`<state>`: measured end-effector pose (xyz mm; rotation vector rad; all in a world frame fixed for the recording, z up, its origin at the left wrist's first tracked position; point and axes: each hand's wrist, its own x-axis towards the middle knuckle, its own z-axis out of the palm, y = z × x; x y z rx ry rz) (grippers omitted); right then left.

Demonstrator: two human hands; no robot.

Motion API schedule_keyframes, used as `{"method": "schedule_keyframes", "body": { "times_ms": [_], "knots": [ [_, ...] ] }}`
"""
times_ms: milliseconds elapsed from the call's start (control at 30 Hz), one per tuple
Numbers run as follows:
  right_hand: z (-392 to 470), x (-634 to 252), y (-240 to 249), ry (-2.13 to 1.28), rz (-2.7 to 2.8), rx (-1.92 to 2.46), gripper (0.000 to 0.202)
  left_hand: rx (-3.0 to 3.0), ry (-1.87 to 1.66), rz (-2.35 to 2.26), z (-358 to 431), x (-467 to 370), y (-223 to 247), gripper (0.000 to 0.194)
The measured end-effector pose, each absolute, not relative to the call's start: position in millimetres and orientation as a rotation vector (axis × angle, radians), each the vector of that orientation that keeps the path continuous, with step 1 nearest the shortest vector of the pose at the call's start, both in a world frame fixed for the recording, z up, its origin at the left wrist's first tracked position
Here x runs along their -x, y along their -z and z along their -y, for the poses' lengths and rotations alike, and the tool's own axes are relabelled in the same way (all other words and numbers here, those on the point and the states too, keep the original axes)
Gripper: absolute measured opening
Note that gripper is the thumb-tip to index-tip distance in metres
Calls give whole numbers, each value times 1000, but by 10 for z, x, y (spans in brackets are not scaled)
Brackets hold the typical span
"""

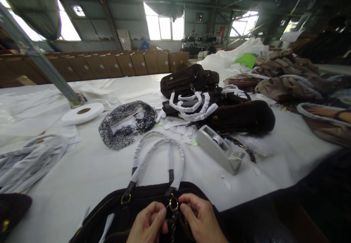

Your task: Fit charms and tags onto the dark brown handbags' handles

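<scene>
A dark brown handbag (148, 191) lies in front of me at the table's near edge, its two handles (157, 137) wrapped in white paper and standing up. At the base of the right-hand handle hangs a gold ring (173, 202) with a dark braided strap (173, 223) below it. My right hand (201, 217) is closed in a pinch at the ring's right side. Just left of the ring, my left hand (150, 221) has thumb and fingertips pressed together; what they hold is too small to make out. White tissue strips (107, 226) stick out of the bag's left side.
A tape dispenser (219, 149) stands beyond the bag, near stacked brown handbags (192, 78). Left of them are a black-and-white knit piece (127, 126) in plastic and a white roll (82, 113). Another person's arm (326, 111) reaches over a bag at far right.
</scene>
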<state>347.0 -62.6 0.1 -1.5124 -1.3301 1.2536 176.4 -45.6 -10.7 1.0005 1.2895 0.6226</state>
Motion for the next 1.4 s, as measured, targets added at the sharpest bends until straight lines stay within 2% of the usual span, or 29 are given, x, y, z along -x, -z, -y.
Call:
{"method": "schedule_keyframes", "body": {
  "times_ms": [233, 400, 667, 833, 1000, 1167, 1267, 1400],
  "knots": [
    [546, -3422, -1, -1274, 1307, 1495, 23, -1168, -764, -1219, 383, -1864, 21, 32],
    [504, -3398, 16, -1342, 1261, 1457, 24, -1194, -732, -1198, 344, -1896, -34, 31],
    [521, -3409, 15, -1146, 1434, 1472, 23, -1280, -685, -1222, 352, -1860, 50, 31],
    [539, -3443, -16, -1197, 1348, 1443, 28, -1427, -915, -1453, 373, -1807, -24, 25],
    [554, -3454, -61, -1137, 1430, 1357, 27, -1704, -975, -1125, 361, -1881, -98, 16],
    [544, -3452, 0, -1194, 1321, 1426, 28, -1323, -950, -1255, 399, -1924, -96, 24],
    [502, -3443, 31, -1206, 1294, 1480, 24, -1061, -946, -1415, 443, -1901, -81, 37],
    [423, -3392, -2, -1176, 1425, 1552, 17, -1052, -919, -1452, 473, -1862, -50, 39]
  ]
}}
